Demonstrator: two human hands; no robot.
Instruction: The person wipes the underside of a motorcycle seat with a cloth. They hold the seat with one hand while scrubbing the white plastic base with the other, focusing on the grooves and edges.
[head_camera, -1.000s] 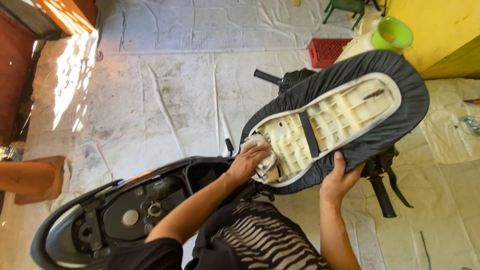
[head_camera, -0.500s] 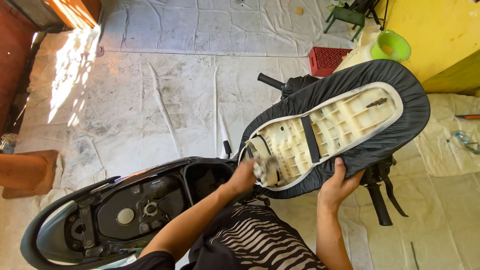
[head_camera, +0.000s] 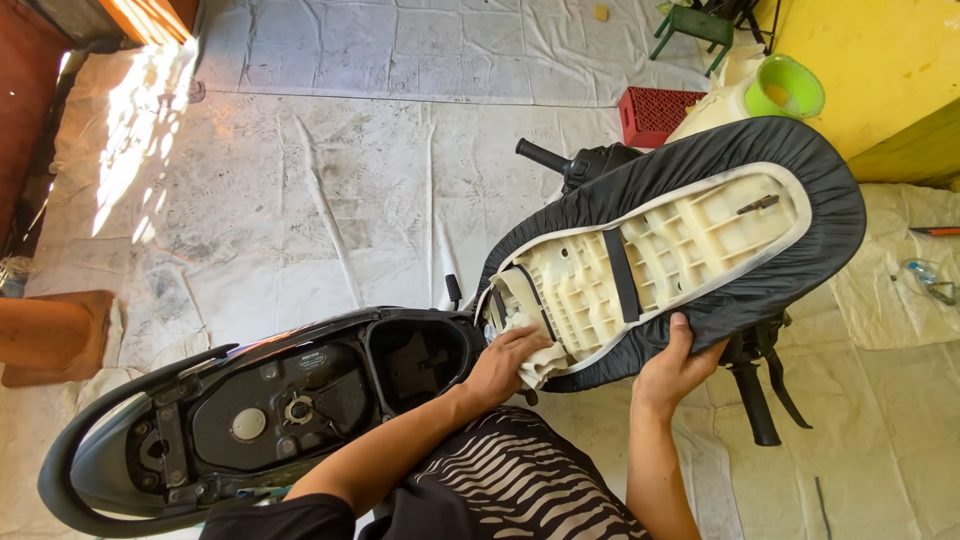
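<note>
Raised seat (head_camera: 690, 240) right of open compartment (head_camera: 415, 355)

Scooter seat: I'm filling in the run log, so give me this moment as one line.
left hand: presses white rag on seat underside | right hand: grips seat edge | seat: raised over open scooter compartment

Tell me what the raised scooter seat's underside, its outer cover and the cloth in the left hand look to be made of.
Seat underside: cream moulded plastic, likely, matte, with ribbed grid cells. Outer cover: black vinyl or leatherette, faint sheen, puckered at the edge. Cloth: soft pale woven fabric, crumpled under the left hand.

Black-and-white zebra-striped garment (head_camera: 520, 480), bare forearms
</note>
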